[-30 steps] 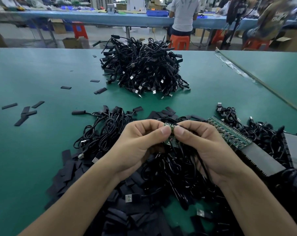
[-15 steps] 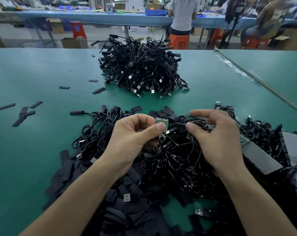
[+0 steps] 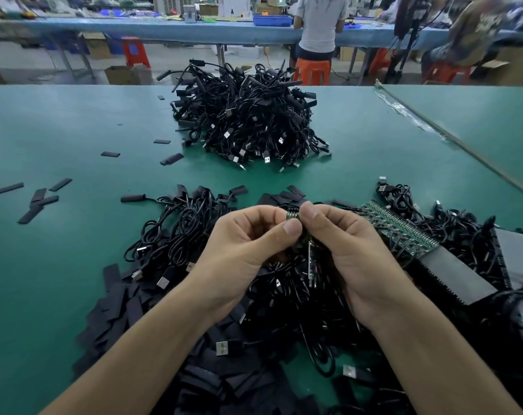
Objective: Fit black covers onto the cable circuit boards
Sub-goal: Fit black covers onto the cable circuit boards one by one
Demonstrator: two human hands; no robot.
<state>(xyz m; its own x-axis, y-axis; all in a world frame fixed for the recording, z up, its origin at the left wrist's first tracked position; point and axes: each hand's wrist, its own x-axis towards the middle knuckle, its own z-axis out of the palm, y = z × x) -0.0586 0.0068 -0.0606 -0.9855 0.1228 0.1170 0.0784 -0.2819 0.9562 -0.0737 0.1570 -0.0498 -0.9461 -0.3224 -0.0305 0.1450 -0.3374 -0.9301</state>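
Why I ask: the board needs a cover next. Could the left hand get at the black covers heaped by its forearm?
Probably yes: the covers lie uncovered beside it, but the left hand must first release the board.

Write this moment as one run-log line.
left hand: pinches circuit board | right hand: pinches same board | loose covers: heaped by left forearm | cable pile: far side of table
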